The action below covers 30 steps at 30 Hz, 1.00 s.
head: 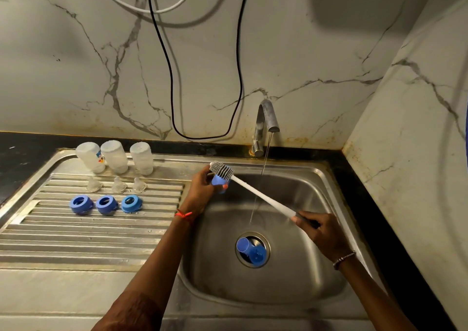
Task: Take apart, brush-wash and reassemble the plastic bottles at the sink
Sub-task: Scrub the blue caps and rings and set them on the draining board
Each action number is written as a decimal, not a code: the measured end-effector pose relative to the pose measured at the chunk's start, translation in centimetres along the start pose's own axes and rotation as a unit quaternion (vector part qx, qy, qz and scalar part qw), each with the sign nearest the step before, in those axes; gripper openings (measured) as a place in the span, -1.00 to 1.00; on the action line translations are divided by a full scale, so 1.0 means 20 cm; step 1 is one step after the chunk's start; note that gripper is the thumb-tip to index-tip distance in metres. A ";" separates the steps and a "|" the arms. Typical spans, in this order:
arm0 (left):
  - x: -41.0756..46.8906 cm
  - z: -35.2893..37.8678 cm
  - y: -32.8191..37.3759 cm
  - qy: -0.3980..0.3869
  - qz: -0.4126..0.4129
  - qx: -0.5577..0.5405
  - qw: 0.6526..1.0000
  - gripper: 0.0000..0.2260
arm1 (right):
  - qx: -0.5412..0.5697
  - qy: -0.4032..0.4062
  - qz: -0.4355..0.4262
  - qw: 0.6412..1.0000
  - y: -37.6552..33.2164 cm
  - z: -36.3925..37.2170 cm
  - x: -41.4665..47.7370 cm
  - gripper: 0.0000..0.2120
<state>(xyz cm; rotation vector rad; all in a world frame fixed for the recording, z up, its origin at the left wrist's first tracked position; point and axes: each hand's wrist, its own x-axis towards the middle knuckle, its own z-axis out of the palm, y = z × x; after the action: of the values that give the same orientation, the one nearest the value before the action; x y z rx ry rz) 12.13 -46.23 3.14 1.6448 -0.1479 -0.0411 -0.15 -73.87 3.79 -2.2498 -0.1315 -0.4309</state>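
Note:
My left hand grips a blue bottle cap over the left rim of the sink basin. My right hand holds the dark grip of a long white bottle brush, whose bristled head lies against the cap. Two more blue caps sit in the drain. On the draining board stand three clear bottles upside down, with three clear teats in front of them and three blue collar rings nearer to me.
A steel tap at the back of the sink runs a thin stream of water into the basin. The ribbed draining board lies left of the basin. A black cable and a white one hang on the marble wall. Black countertop edges the sink.

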 end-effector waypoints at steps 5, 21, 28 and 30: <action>-0.02 0.01 -0.06 -0.006 0.030 0.092 0.995 -0.61 | 0.105 -0.058 0.148 0.982 0.05 0.03 -0.06 -0.71; 0.11 0.33 -0.12 -0.007 0.014 0.107 0.994 -0.52 | -0.251 -0.212 0.109 0.938 0.23 0.34 -0.33 -0.62; 0.18 0.48 -0.11 -0.023 0.016 0.096 0.995 -0.53 | -0.306 -0.077 0.074 0.946 0.27 0.38 -0.34 -0.62; 0.19 0.49 -0.11 -0.023 0.011 0.094 0.995 -0.53 | -0.323 -0.057 0.070 0.942 0.26 0.38 -0.35 -0.64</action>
<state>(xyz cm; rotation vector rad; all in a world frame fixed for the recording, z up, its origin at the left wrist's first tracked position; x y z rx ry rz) 14.88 -56.26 0.49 1.8299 -0.2110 -0.0500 -3.44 -71.16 -6.91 -2.9089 0.1325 -0.2907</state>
